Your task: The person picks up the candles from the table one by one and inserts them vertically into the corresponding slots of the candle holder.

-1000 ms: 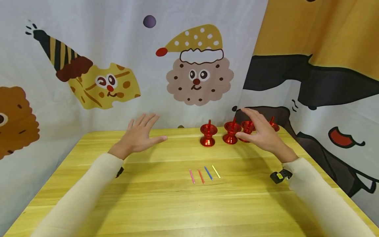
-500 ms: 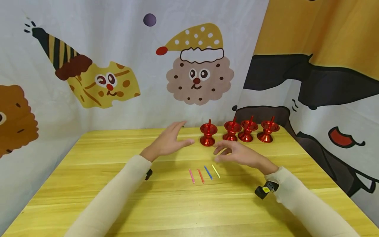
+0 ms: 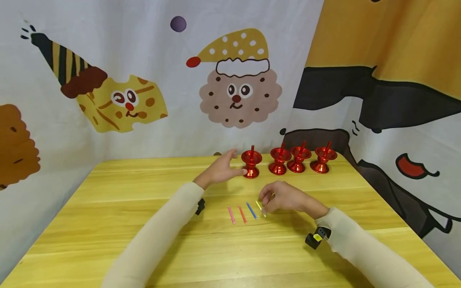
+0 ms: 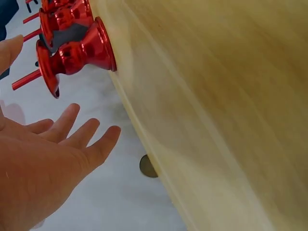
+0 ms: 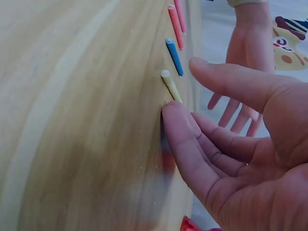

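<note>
Four thin candles lie side by side on the wooden table: pink [image 3: 231, 215], red [image 3: 242, 215], blue [image 3: 251, 210] and yellow [image 3: 261, 208]. At the yellow one is my right hand [image 3: 284, 197]. In the right wrist view its thumb stands apart from the bent index finger [image 5: 180, 130], whose tip reaches the yellow candle's end; whether they touch is unclear. My left hand [image 3: 221, 170], fingers spread and holding nothing, hovers beside the leftmost red candle holder [image 3: 251, 165]. The left wrist view shows a gap between most fingers and that holder [image 4: 72, 57].
Three more shiny red candle holders, [image 3: 279, 161] nearest among them, stand in a row at the back right, each with an upright red spike. Behind the table [image 3: 230, 256] hangs a cartoon-printed curtain [image 3: 162, 40]. A dark wrist camera [image 3: 313, 240] sits on my right wrist.
Both hands have come inward from the sides. The right hand has dropped toward the yellow candle with fingers bending; the left has moved right to the leftmost holder. Candles and holders have stayed put.
</note>
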`<control>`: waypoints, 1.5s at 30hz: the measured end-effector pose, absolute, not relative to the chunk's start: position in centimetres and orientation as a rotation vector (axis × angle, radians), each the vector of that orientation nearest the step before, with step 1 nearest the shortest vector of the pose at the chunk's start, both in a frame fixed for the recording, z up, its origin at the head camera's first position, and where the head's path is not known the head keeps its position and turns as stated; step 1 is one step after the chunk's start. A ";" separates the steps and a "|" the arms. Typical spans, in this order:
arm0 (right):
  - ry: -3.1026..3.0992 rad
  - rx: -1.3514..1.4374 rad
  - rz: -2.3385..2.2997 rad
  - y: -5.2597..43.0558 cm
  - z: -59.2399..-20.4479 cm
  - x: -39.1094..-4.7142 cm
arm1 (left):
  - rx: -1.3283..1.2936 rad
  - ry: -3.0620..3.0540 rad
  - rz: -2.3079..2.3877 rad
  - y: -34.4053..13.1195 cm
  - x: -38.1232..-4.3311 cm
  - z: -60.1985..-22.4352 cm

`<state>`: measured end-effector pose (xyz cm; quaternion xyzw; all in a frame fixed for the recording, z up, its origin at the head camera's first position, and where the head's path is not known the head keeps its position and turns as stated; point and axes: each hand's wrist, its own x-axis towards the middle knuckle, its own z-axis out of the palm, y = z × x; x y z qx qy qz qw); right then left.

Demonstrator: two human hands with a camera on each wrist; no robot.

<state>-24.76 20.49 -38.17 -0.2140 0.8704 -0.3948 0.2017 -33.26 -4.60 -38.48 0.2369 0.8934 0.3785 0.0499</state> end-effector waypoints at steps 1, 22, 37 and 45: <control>2.448 -0.591 -1.085 20.4 -38.2 -24.7 | 0.718 2.705 1.171 -4.4 -33.4 -38.5; 2.704 -0.596 -0.681 18.6 -38.0 -24.1 | 0.564 2.523 1.371 -2.6 -35.2 -39.0; 2.687 -0.624 -0.650 18.6 -37.9 -24.0 | 0.573 2.536 1.371 -1.7 -35.8 -39.1; 2.662 -0.721 -0.772 19.5 -37.8 -24.8 | 0.632 2.565 1.380 -1.3 -35.8 -39.4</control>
